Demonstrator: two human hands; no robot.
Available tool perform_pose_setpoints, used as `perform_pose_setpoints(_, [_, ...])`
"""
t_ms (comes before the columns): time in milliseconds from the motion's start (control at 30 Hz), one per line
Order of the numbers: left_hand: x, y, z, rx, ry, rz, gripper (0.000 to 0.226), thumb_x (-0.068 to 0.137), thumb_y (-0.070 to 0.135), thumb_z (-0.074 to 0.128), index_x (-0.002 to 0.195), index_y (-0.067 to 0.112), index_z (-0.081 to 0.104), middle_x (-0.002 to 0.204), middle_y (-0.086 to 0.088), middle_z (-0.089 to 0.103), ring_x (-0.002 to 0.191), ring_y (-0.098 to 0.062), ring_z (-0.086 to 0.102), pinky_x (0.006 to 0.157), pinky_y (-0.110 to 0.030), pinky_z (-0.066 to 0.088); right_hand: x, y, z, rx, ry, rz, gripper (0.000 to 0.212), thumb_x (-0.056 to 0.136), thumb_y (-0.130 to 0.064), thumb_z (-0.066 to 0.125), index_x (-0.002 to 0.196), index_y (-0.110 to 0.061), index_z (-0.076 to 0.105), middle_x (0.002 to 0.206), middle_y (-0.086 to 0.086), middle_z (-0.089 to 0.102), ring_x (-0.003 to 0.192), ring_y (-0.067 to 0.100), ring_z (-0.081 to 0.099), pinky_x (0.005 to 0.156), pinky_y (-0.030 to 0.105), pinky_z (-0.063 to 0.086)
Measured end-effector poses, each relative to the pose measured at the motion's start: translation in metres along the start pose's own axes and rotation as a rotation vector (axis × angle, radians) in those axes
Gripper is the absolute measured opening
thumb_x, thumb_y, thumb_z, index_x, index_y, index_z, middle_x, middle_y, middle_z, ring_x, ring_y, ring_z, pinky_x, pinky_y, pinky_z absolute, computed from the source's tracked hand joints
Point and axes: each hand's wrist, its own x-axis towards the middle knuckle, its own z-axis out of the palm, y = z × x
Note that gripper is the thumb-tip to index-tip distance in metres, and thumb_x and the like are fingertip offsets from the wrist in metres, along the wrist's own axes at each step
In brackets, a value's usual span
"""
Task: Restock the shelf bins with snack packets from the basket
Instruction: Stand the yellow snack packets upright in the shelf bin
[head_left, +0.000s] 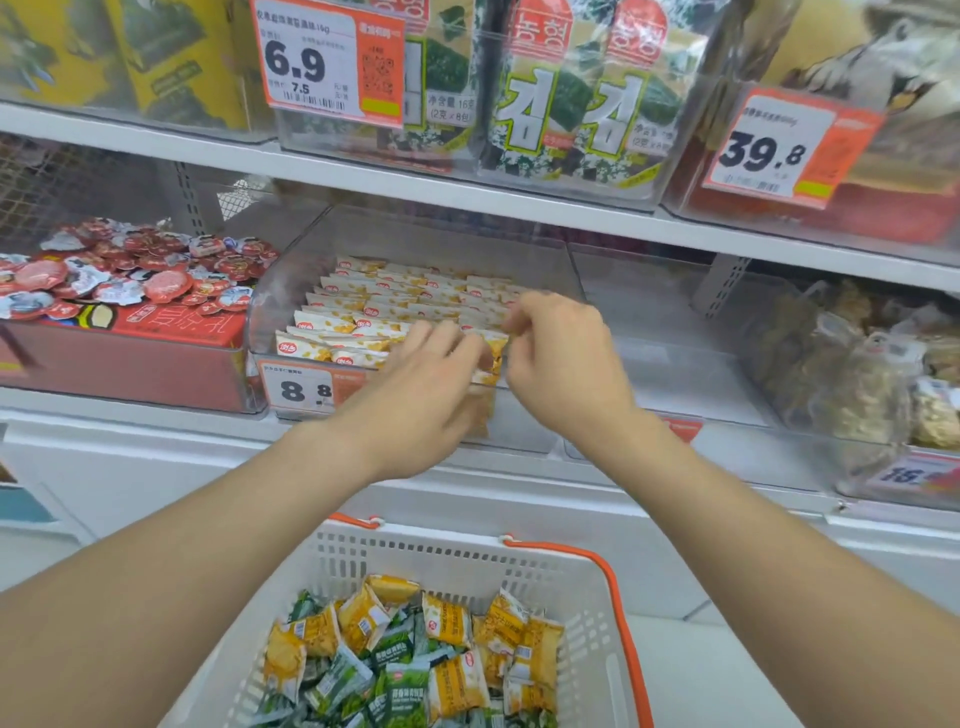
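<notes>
Sitting nearest, the basket (467, 566) holds yellow and green snack packets (452, 670). Above it, the left hand (421, 400) grips a yellow packet (496, 351) at the clear bin (270, 312) front; right hand (566, 364) fingers curl beside it, grip indeterminate. Matching packets fill the bin in rows.
</notes>
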Motion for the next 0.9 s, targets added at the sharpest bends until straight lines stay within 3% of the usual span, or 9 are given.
perform_pose_setpoints(100, [-0.014, 0.023, -0.008, 0.041, 0.024, -0.005, 0.020, 0.088, 0.034, 0.059, 0.102, 0.027, 0.048, 0.099, 0.002, 0.058, 0.096, -0.027, 0.050, 0.076, -0.044, 0.047, -0.048, -0.013, -0.014, 0.007, 0.014, -0.067, 0.023, 0.077, -0.028, 0.043, 0.080, -0.022, 0.065, 0.076, 0.004, 0.070, 0.074, 0.035, 0.064, 0.058, 0.037, 0.049])
perform_pose_setpoints(200, [-0.031, 0.036, -0.003, 0.036, -0.238, -0.062, 0.010, 0.090, 0.042, 0.057, 0.092, 0.033, 0.054, 0.084, 0.009, 0.061, 0.088, -0.024, 0.064, 0.066, -0.037, 0.051, -0.084, -0.010, -0.009, -0.115, -0.125, -0.119, 0.027, 0.081, -0.031, 0.044, 0.078, -0.017, 0.067, 0.070, 0.011, 0.067, 0.067, 0.040, 0.062, 0.052, 0.034, 0.037])
perform_pose_setpoints(367, [-0.057, 0.048, 0.031, 0.073, -0.757, -0.053, 0.016, 0.100, 0.044, 0.055, 0.102, 0.031, 0.064, 0.087, 0.016, 0.053, 0.097, -0.018, 0.059, 0.080, -0.036, 0.053, -0.138, 0.032, 0.027, -0.288, -0.825, -0.103, 0.017, 0.094, -0.021, 0.051, 0.101, -0.012, 0.063, 0.096, 0.009, 0.056, 0.090, 0.034, 0.062, 0.071, 0.037, 0.050])
perform_pose_setpoints(433, [-0.064, 0.055, 0.047, 0.093, -0.864, -0.043, 0.022, 0.102, 0.043, 0.052, 0.106, 0.026, 0.067, 0.096, 0.008, 0.062, 0.099, -0.025, 0.064, 0.082, -0.039, 0.055, -0.161, 0.048, 0.050, -0.355, -0.999, -0.119, 0.008, 0.095, -0.014, 0.051, 0.097, -0.011, 0.058, 0.102, 0.008, 0.058, 0.088, 0.030, 0.061, 0.074, 0.038, 0.054])
perform_pose_setpoints(533, [-0.071, 0.065, 0.069, 0.165, -0.987, 0.000, 0.027, 0.104, 0.036, 0.048, 0.112, 0.019, 0.067, 0.108, -0.006, 0.067, 0.095, -0.029, 0.065, 0.072, -0.036, 0.049, -0.185, 0.065, 0.082, -0.448, -1.161, -0.199, 0.009, 0.095, -0.005, 0.050, 0.096, -0.013, 0.052, 0.096, 0.005, 0.058, 0.084, 0.024, 0.061, 0.071, 0.038, 0.057])
perform_pose_setpoints(633, [-0.077, 0.070, 0.086, 0.193, -1.062, 0.035, 0.029, 0.106, 0.030, 0.045, 0.110, 0.014, 0.069, 0.107, -0.008, 0.069, 0.084, -0.026, 0.062, 0.076, -0.041, 0.054, -0.202, 0.079, 0.113, -0.469, -1.265, -0.190, 0.015, 0.095, 0.001, 0.051, 0.094, -0.014, 0.049, 0.085, 0.003, 0.047, 0.071, 0.021, 0.052, 0.064, 0.036, 0.049])
perform_pose_setpoints(700, [-0.078, 0.073, 0.094, 0.226, -1.095, 0.061, 0.027, 0.107, 0.027, 0.043, 0.103, 0.014, 0.067, 0.101, -0.007, 0.067, 0.074, -0.024, 0.057, 0.069, -0.038, 0.051, -0.212, 0.091, 0.134, -0.433, -1.315, -0.123, 0.014, 0.094, 0.002, 0.052, 0.094, -0.012, 0.053, 0.091, 0.008, 0.054, 0.074, 0.023, 0.054, 0.065, 0.037, 0.050])
perform_pose_setpoints(800, [-0.076, 0.077, 0.103, 0.253, -1.101, 0.097, 0.031, 0.108, 0.021, 0.041, 0.078, 0.024, 0.046, 0.083, 0.000, 0.054, 0.065, -0.018, 0.048, 0.064, -0.035, 0.047, -0.226, 0.108, 0.162, -0.282, -1.254, 0.026, 0.030, 0.092, 0.003, 0.053, 0.116, -0.014, 0.052, 0.121, 0.012, 0.056, 0.099, 0.030, 0.060, 0.084, 0.044, 0.055])
perform_pose_setpoints(900, [-0.073, 0.073, 0.113, 0.283, -1.106, 0.111, 0.023, 0.107, 0.021, 0.042, 0.087, 0.023, 0.052, 0.085, 0.000, 0.053, 0.069, -0.019, 0.053, 0.063, -0.036, 0.048, -0.235, 0.112, 0.185, -0.328, -1.082, -0.132, 0.063, 0.090, 0.005, 0.057, 0.146, -0.019, 0.040, 0.145, 0.009, 0.038, 0.127, 0.035, 0.048, 0.097, 0.048, 0.048])
